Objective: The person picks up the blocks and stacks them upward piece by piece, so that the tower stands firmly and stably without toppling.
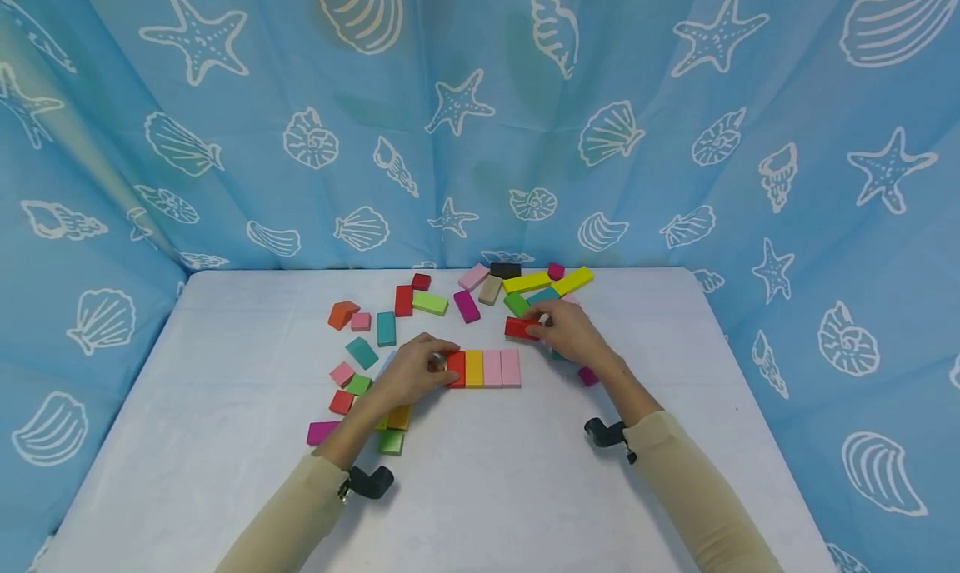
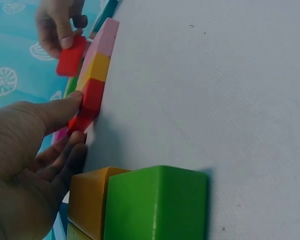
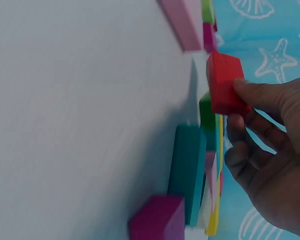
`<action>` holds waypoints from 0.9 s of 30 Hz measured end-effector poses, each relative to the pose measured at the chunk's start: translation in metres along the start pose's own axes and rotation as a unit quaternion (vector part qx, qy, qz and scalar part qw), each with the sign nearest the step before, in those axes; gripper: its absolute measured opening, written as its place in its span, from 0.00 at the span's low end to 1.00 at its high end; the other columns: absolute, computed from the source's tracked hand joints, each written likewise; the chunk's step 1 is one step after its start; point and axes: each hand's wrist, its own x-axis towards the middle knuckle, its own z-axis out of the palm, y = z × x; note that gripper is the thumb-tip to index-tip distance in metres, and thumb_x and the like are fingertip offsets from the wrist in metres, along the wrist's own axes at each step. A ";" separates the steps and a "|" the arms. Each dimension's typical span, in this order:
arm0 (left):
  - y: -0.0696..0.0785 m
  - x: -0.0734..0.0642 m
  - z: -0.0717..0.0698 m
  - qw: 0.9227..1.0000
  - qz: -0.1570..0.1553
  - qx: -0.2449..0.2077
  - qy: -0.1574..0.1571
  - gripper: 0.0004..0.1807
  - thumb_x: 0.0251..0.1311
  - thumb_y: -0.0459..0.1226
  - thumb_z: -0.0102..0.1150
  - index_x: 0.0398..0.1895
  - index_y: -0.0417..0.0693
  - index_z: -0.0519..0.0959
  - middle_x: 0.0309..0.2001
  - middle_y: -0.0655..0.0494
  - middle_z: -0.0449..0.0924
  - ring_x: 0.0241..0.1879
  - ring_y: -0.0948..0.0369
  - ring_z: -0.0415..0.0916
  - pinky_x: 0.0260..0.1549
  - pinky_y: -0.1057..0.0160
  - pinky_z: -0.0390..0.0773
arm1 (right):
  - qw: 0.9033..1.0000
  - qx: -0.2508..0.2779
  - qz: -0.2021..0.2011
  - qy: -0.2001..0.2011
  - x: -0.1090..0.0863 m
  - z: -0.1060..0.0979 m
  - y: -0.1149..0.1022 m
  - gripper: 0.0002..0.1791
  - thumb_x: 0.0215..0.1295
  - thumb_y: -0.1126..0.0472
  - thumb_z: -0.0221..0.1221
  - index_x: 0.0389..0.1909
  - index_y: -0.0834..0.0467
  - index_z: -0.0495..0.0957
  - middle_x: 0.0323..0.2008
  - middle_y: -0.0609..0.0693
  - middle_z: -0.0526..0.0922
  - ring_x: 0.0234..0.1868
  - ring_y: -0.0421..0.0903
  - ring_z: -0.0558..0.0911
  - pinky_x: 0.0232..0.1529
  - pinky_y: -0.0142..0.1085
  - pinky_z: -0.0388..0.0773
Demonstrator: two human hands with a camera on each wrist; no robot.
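A row of upright-edged, touching blocks lies mid-table: a red block (image 1: 457, 371) at the left end, then a yellow block (image 1: 474, 369) and two pink blocks (image 1: 501, 369). My left hand (image 1: 411, 375) pinches that end red block between thumb and fingertips, as the left wrist view also shows. Above and right of the row, my right hand (image 1: 572, 331) holds another red block (image 3: 225, 82) by its end, raised off the table. Its thumb lies on one face and the fingers curl behind.
Loose blocks spread left of the row, among them a green block (image 2: 155, 205) and an orange block (image 2: 92, 200) below my left hand. More lie at the back, including yellow blocks (image 1: 527, 282) and a black block (image 1: 505, 270). A teal block (image 3: 187, 170) and a magenta block (image 3: 160, 220) lie near my right hand.
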 end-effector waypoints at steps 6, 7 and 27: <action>0.000 0.000 0.000 1.000 0.001 -0.008 0.003 0.29 0.57 0.42 0.74 0.64 0.54 0.78 0.47 0.57 0.76 0.40 0.62 0.74 0.37 0.67 0.80 | 0.997 0.074 0.003 -0.027 0.008 0.012 -0.018 0.15 0.68 0.55 0.65 0.54 0.49 0.83 0.47 0.47 0.83 0.48 0.47 0.79 0.44 0.37 0.82; 0.000 0.000 0.000 1.000 0.000 -0.012 0.004 0.30 0.57 0.42 0.74 0.64 0.54 0.78 0.47 0.57 0.76 0.39 0.62 0.75 0.37 0.68 0.80 | 0.996 0.079 0.003 -0.032 0.010 0.014 -0.020 0.14 0.68 0.54 0.65 0.53 0.49 0.83 0.48 0.47 0.83 0.48 0.47 0.79 0.45 0.37 0.82; 0.002 -0.003 0.000 1.000 -0.005 -0.019 0.015 0.39 0.53 0.41 0.76 0.70 0.58 0.71 0.50 0.57 0.77 0.39 0.62 0.76 0.39 0.68 0.82 | 0.999 0.012 0.019 -0.049 0.034 0.052 -0.052 0.12 0.67 0.57 0.65 0.51 0.49 0.87 0.39 0.43 0.86 0.45 0.44 0.77 0.38 0.30 0.78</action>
